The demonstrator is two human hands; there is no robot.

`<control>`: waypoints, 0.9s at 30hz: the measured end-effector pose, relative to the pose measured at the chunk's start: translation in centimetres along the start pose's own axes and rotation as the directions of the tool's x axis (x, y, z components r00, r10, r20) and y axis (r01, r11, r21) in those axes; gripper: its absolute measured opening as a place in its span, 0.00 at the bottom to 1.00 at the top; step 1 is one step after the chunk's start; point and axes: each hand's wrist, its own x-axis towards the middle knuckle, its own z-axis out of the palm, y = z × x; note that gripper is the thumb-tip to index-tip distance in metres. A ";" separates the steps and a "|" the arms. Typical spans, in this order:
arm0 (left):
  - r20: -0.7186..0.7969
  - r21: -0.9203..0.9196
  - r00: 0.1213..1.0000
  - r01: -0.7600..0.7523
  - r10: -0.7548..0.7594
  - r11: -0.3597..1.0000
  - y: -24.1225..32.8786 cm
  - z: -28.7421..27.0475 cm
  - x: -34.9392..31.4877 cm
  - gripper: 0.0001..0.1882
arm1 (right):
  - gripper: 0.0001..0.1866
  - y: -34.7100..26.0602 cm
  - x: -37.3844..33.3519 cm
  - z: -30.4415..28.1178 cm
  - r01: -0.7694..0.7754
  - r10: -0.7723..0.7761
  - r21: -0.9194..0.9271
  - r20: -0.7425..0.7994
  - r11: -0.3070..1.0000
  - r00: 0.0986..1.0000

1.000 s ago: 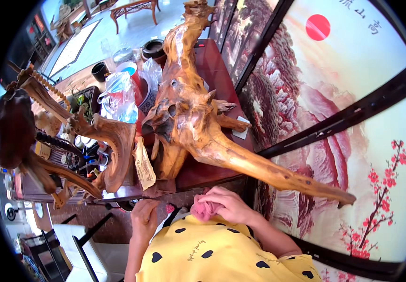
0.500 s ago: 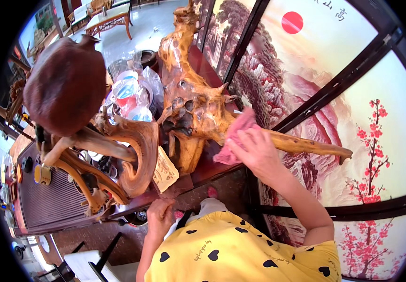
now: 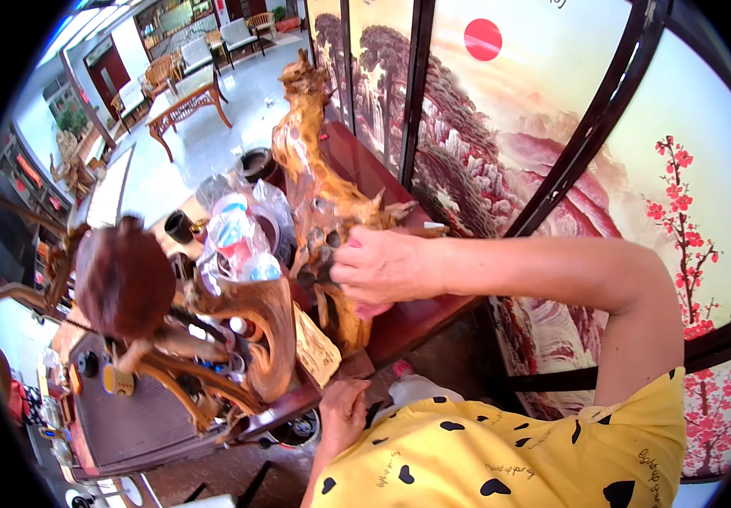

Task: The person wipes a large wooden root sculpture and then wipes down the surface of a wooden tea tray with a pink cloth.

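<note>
Two bare hands are at work, and the nearer one, the left hand (image 3: 344, 412), hangs low by the yellow shirt (image 3: 501, 461), its fingers curled over the front edge of the dark wooden table (image 3: 420, 317); whether it truly clasps that edge cannot be told. Higher and farther out, the right hand (image 3: 380, 269) lies palm-down against the middle of the gnarled root carving (image 3: 319, 199), fingers bent, pressing a pink cloth (image 3: 371, 310) of which only a small fold peeps out beneath the palm. That carving stands on the table with its long axis nearly upright, rising away above the right hand and running down below it to the base, so the right hand is much the nearer of the two. Just left of it sits a lower, glossy root stand (image 3: 259, 334) bearing a tan tag (image 3: 314, 347). Beyond that lie crumpled clear plastic bags (image 3: 238, 233), and behind everything stands a painted folding screen (image 3: 501, 127) with a red sun.
</note>
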 end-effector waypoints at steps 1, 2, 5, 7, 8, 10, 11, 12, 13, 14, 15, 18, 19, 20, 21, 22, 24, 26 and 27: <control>0.039 0.032 0.999 -0.024 0.022 0.999 0.4 -0.3 1.4 0.11 | 0.10 1.6 1.0 0.1 0.016 -0.019 -0.029 -0.110 0.999 0.994; 0.025 0.057 0.998 -0.064 0.063 0.996 0.7 -0.5 3.0 0.12 | 0.11 4.1 2.0 1.1 -0.043 0.013 -0.110 -0.266 0.993 0.964; -0.070 0.204 0.990 -0.102 0.119 0.974 1.6 -1.0 6.9 0.14 | 0.06 12.9 3.6 -1.6 -0.268 0.184 -0.161 -0.403 0.950 0.896; -0.136 0.284 0.985 -0.063 0.105 0.957 2.3 -1.3 9.3 0.15 | 0.06 18.7 2.9 -0.4 -0.359 0.278 -0.076 -0.492 0.930 0.825; -0.117 0.291 0.988 -0.061 0.099 0.955 2.1 -1.2 10.3 0.18 | 0.07 21.5 2.1 1.3 -0.417 0.366 -0.028 -0.428 0.908 0.826; -0.132 0.387 0.980 -0.090 0.151 0.918 2.5 -0.8 13.3 0.22 | 0.08 26.3 0.1 6.0 -0.489 0.483 0.069 -0.324 0.870 0.814; -0.082 0.444 0.981 -0.120 0.174 0.888 1.6 -0.8 14.1 0.26 | 0.09 27.8 -0.7 8.6 -0.564 0.582 0.144 -0.213 0.813 0.785; -0.072 0.461 0.983 -0.119 0.171 0.880 1.5 -0.6 15.3 0.27 | 0.09 29.0 -1.6 11.2 -0.639 0.664 0.200 -0.091 0.742 0.742; -0.065 0.482 0.984 -0.114 0.165 0.869 1.7 -0.3 16.4 0.28 | 0.10 30.1 -2.2 13.8 -0.695 0.706 0.228 0.041 0.682 0.707; -0.058 0.503 0.986 -0.109 0.159 0.857 1.6 0.1 17.4 0.30 | 0.11 31.0 -2.8 16.6 -0.749 0.732 0.245 0.175 0.616 0.659; -0.009 0.498 0.993 -0.096 0.116 0.862 1.0 0.4 17.6 0.34 | 0.12 31.4 -3.2 19.6 -0.782 0.766 0.281 0.190 0.557 0.614; 0.117 0.540 0.993 -0.038 -0.030 0.841 1.2 0.4 17.8 0.32 | 0.12 31.4 -3.9 27.5 -0.836 0.816 0.318 0.240 0.446 0.526; 0.122 0.535 0.991 -0.020 -0.054 0.845 1.1 0.4 17.6 0.31 | 0.15 31.3 -4.2 29.7 -0.857 0.815 0.314 0.296 0.409 0.498; 0.128 0.528 0.989 -0.003 -0.076 0.850 1.0 0.5 17.3 0.31 | 0.19 31.4 -4.6 31.7 -0.877 0.813 0.305 0.351 0.371 0.465; 0.138 0.517 0.986 0.010 -0.094 0.856 0.6 0.7 17.2 0.31 | 0.23 31.4 -5.1 33.4 -0.899 0.808 0.289 0.405 0.330 0.427; 0.140 0.524 0.985 0.014 -0.102 0.851 0.2 1.0 16.9 0.33 | 0.27 31.0 -4.9 34.8 -0.911 0.791 0.297 0.464 0.285 0.399; 0.145 0.541 0.983 0.019 -0.116 0.841 -0.3 1.3 16.8 0.38 | 0.37 30.1 -4.3 36.9 -0.933 0.744 0.306 0.574 0.192 0.342; 0.147 0.531 0.979 0.043 -0.142 0.846 0.1 1.1 16.8 0.37 | 0.47 28.9 -4.2 38.1 -0.960 0.669 0.242 0.692 0.139 0.271; 0.157 0.535 0.976 0.043 -0.149 0.844 0.2 1.1 16.8 0.37 | 0.47 28.0 -4.4 39.3 -0.966 0.679 0.227 0.691 0.122 0.249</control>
